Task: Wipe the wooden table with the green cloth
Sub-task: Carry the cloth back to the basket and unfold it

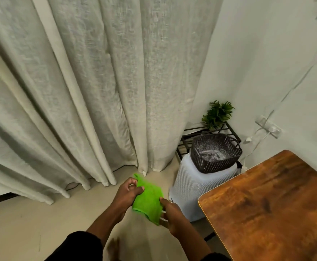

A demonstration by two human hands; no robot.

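- One view only, from a camera worn on the person's head, so no second view shares any part of the scene.
- It looks forward and steeply down, over the forearms toward the floor [22,223] and the foot of the curtain [78,91].
- The wide-angle lens bends straight lines near the edges.
- Nearest the lens are the left hand [127,193] and right hand [171,213], low at about 6 o'clock, holding the green cloth [148,200] between them.
- The wooden table [278,208] enters at 4 o'clock, cut off by the right and bottom edges.
- The dark basket [216,153] stands further off at about 3 o'clock, with the wall [266,63] behind it at 2 o'clock.
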